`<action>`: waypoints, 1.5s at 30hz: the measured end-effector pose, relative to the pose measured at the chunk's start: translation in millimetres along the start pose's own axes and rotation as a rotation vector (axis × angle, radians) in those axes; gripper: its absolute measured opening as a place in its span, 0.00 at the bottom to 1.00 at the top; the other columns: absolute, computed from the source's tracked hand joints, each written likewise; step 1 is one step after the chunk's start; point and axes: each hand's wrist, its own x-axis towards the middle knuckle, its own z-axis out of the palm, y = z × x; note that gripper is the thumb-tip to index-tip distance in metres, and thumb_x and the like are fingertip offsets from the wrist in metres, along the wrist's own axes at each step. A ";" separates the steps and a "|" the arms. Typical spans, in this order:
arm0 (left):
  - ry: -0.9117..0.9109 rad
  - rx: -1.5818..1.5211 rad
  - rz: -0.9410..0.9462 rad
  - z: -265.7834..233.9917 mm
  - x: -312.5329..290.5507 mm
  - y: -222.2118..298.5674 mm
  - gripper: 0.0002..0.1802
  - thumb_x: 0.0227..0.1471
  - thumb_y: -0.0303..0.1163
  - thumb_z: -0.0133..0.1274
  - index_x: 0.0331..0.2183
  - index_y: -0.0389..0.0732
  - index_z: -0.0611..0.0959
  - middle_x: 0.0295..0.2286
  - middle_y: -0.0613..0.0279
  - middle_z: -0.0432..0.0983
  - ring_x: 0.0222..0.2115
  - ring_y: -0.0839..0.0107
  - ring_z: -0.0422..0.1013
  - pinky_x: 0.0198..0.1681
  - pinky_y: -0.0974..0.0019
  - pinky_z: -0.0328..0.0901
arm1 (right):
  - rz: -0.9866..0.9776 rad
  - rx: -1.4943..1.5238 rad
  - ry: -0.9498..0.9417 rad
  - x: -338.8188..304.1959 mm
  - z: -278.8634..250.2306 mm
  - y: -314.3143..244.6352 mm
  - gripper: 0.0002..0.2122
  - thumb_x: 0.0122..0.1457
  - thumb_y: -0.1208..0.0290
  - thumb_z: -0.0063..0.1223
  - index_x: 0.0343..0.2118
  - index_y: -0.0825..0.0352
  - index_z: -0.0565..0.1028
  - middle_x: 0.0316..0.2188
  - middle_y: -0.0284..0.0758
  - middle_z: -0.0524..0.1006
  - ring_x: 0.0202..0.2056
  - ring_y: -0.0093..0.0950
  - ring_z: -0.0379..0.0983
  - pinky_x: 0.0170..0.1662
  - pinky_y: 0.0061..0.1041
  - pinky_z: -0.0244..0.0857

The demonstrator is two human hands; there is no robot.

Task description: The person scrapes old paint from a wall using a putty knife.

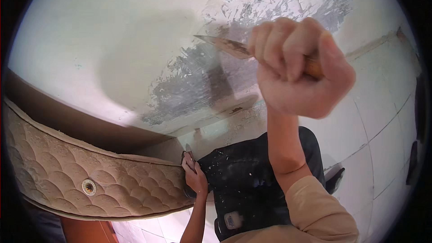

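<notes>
Right of the mattress [144, 184] with its illegible badge [89, 187], left fingers [196, 171] grip a slim tool [189, 155], right fingers [272, 40] a trowel [229, 46].

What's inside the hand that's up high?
The right hand is wrapped around a pointed tool. You can see its blade sticking out and a bit of orange-brown handle. The rest of the handle is covered.

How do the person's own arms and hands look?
The right hand and left hand wear no gloves; no ring or watch shows. The right sleeve is short, loose and plain beige; the left sleeve is out of view. Both forearms are bare.
</notes>
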 end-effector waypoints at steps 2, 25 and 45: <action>0.015 -0.022 0.025 -3.0 1.9 -0.4 0.24 0.49 0.36 0.43 0.49 0.44 0.64 0.32 0.45 0.73 0.32 0.49 0.70 0.36 0.58 0.62 | -0.003 -0.185 0.035 -4.6 9.2 5.1 0.19 0.55 0.67 0.30 0.08 0.64 0.54 0.07 0.30 0.52 0.10 0.20 0.49 0.15 0.21 0.44; -0.030 -0.008 -0.008 -5.3 2.0 10.1 0.23 0.49 0.36 0.42 0.49 0.45 0.64 0.35 0.44 0.72 0.34 0.52 0.70 0.37 0.58 0.61 | 0.049 -0.254 -0.078 -45.0 23.1 72.0 0.14 0.48 0.76 0.38 0.09 0.69 0.55 0.07 0.26 0.53 0.11 0.16 0.44 0.14 0.18 0.39; -1.111 -0.547 0.551 28.5 47.5 161.4 0.24 0.47 0.33 0.48 0.46 0.39 0.64 0.36 0.53 0.72 0.38 0.64 0.68 0.41 0.65 0.61 | 0.027 -0.311 -0.207 13.5 -6.1 -39.5 0.17 0.54 0.59 0.29 0.11 0.59 0.56 0.08 0.28 0.55 0.11 0.19 0.45 0.19 0.20 0.44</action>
